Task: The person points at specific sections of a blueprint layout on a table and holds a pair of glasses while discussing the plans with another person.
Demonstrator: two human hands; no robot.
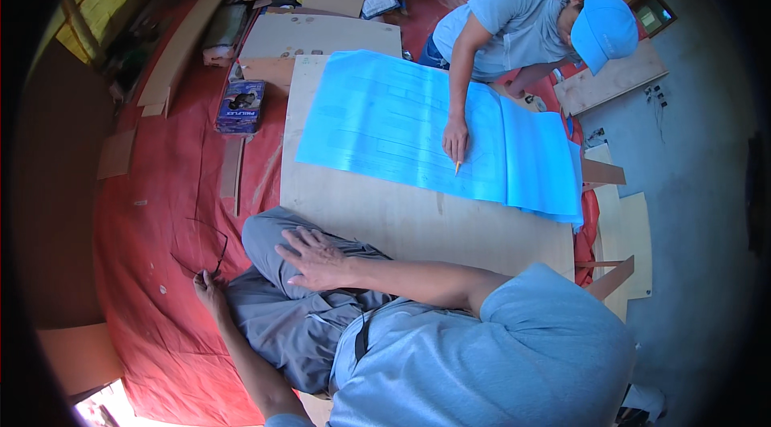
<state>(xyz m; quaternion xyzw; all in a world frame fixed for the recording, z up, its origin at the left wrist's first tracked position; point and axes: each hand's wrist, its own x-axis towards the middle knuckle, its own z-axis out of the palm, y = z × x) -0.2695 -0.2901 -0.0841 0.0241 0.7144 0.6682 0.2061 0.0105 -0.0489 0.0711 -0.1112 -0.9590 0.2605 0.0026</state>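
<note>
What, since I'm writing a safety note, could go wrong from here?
The thin, dark-framed eyeglasses, held by the left hand's fingertips, might slip and drop. The large blue sheet with faint drawn lines has a ridge toward its right side, so it could shift or crease under the co-worker's hand, which holds a slim orange pencil.

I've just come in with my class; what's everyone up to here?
The near person's left hand holds a pair of dark glasses, while the right hand rests, fingers spread, on a bent leg. Across the wooden board, a co-worker leans over a blue sheet lying on it, with a pencil in one hand.
</note>
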